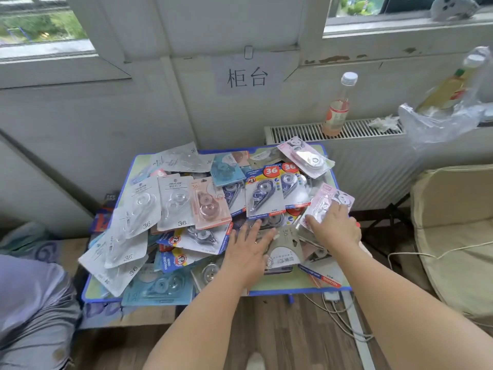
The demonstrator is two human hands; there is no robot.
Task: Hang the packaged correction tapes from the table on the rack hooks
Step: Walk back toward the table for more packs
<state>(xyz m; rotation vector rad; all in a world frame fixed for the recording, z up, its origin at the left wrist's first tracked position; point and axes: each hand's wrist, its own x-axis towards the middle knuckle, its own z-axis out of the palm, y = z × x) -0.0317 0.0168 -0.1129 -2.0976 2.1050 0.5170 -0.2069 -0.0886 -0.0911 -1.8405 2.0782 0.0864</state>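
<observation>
Several packaged correction tapes lie heaped on a small blue-rimmed table (293, 290). My left hand (249, 249) lies flat with straight fingers on the packs near the table's front middle, touching a grey pack (286, 249). My right hand (333, 228) rests on a pink panda-print pack (330, 201) at the right edge, its fingers spread over the pack and the thumb beside it; whether it grips is unclear. A blue pack marked 36 (264, 193) lies just behind my hands. No rack or hooks are in view.
A radiator (360, 161) stands behind the table with a bottle (338, 108) and a plastic bag (437, 121) on top. A cushioned seat (453, 222) is at right, cables (344, 316) run on the floor, and cardboard and fabric lie at left.
</observation>
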